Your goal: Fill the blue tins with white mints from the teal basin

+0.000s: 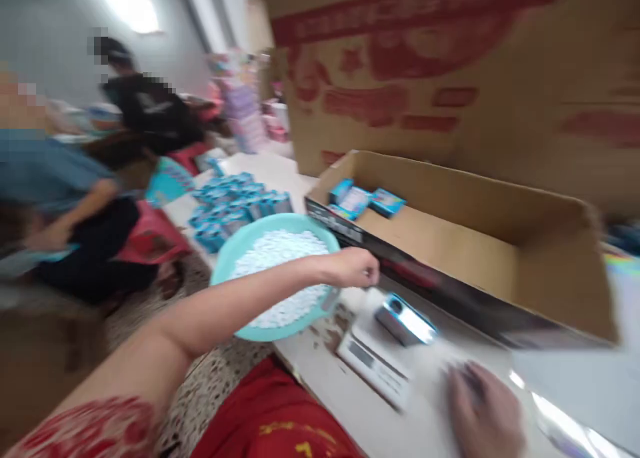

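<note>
My left hand (pixel 353 268) is closed above the edge of the table, between a turquoise basin and a small scale. Whatever its curled fingers hold, if anything, is hidden. The basin (pixel 225 258) contains many small white pieces (pixel 280 248). A blue-and-silver small box (pixel 407 319) with a dark round opening at one end lies on the white digital scale (pixel 375 368). To the right of the scale, my right hand (pixel 485 411) hovers over or rests on the table; its fingers are smeared by motion.
A low, open cardboard tray (pixel 450 241) holds several blue boxes (pixel 387 203) at its left end. Behind it stands a large printed carton (pixel 500 98). Blue-and-silver boxes (pixel 235 205) are packed together past the basin. Two people (pixel 150 108) sit at the left.
</note>
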Tool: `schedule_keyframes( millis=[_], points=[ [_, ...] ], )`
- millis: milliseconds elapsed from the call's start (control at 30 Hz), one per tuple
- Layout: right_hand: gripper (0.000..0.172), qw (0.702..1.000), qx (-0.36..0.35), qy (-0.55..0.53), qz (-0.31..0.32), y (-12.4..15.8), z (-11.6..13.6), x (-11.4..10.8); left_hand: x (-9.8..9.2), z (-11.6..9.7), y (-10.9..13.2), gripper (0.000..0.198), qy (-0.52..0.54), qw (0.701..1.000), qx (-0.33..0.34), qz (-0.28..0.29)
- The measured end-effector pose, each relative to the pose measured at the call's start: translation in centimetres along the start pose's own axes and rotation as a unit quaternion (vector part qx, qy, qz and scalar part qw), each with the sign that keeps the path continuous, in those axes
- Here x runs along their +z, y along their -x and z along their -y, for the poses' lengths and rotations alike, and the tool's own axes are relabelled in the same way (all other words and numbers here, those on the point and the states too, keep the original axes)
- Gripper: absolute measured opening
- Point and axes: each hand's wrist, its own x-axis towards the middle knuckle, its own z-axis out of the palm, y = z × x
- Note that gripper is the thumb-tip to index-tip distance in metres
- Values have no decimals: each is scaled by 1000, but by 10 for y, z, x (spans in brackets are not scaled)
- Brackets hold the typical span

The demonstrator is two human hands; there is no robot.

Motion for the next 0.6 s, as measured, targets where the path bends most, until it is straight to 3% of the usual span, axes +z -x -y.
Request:
schedule_keyframes(
  millis=[100, 233, 433, 600],
  points=[
    [35, 996, -40, 70, -40, 1, -8, -6, 9, -23, -27, 15, -27, 998, 25, 52],
    [26, 995, -42, 69, -52, -5, -6, 1, 16, -36, -30, 17, -63, 996, 29, 62],
    [21, 997, -25, 55, -46, -4, -6, -1, 28, -41, -33, 23, -131, 987, 85, 36],
    [21, 997, -20, 59, -45, -4, -8, -1, 30, -41, -35, 25, -129, 986, 102, 36]
  ],
)
